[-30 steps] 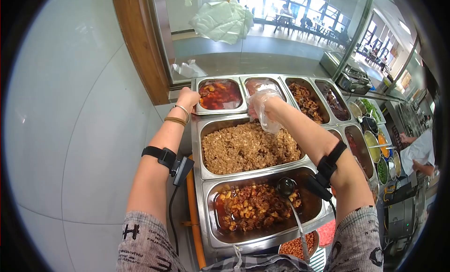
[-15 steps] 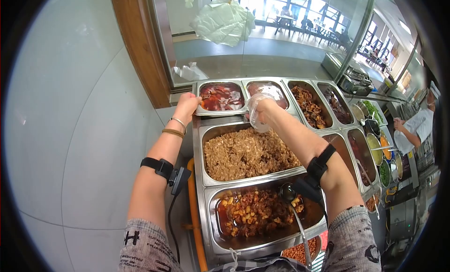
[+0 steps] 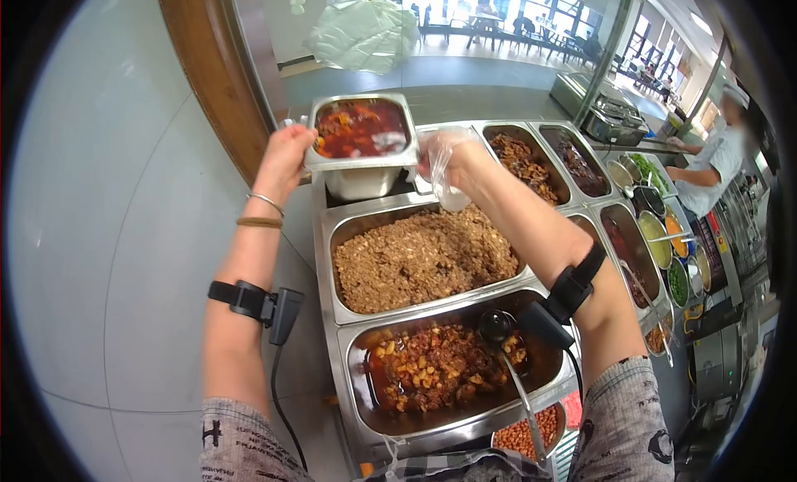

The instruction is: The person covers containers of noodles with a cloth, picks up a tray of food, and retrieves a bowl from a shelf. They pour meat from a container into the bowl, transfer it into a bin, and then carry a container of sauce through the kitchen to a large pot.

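Note:
A steel food pan [image 3: 361, 181] of red, oily food [image 3: 361, 129] hangs raised above the counter at the back left. My left hand [image 3: 286, 158] is closed on its left rim. On the opposite rim, my right hand [image 3: 452, 162], in a loose clear plastic glove, grips the pan; its fingertips are partly hidden. Under the lifted pan, part of a dark opening shows in the counter. Nearer to me lies brown, crumbly food [image 3: 423, 258] in a wide pan. In the front pan, a ladle [image 3: 496, 326] rests in chunky reddish food [image 3: 440, 366].
A glass screen [image 3: 490, 75] rises behind the pans, and a wooden post [image 3: 207, 63] stands at the left. More filled pans [image 3: 523, 162] line the right. Beyond them a co-worker [image 3: 706, 171] stands by bowls. Beans [image 3: 527, 436] sit at the front.
Both hands have lifted the pan of red food up out of its slot in the counter. The view has shifted slightly, and the co-worker at the right has changed posture.

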